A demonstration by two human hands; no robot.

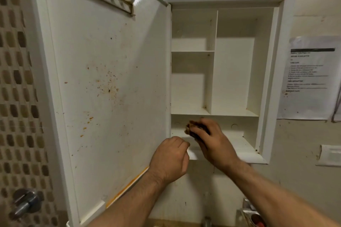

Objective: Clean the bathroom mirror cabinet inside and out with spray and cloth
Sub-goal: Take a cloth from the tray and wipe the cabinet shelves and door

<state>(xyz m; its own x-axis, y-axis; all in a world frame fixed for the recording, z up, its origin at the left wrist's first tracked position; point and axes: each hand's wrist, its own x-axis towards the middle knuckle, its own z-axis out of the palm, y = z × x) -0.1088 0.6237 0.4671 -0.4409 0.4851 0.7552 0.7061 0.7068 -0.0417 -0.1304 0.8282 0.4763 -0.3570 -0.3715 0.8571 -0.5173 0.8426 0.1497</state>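
Observation:
The white wall cabinet (273, 72) stands open, with bare shelves inside. Its door (103, 83) is swung out to the left, and the inner face carries orange-brown spots and stains. My right hand (212, 142) reaches into the lowest compartment and holds a dark brown cloth (192, 128) against the bottom shelf near its left end. My left hand (170, 158) is curled in a fist just below the cabinet's lower left corner, by the door's edge; I cannot tell whether it grips anything. No spray bottle is in view.
A printed paper sheet (308, 79) is stuck to the wall right of the cabinet. A white switch plate (330, 155) sits lower right. A metal tap fitting (25, 202) juts from the tiled wall at lower left. A chrome tap (247, 208) shows below.

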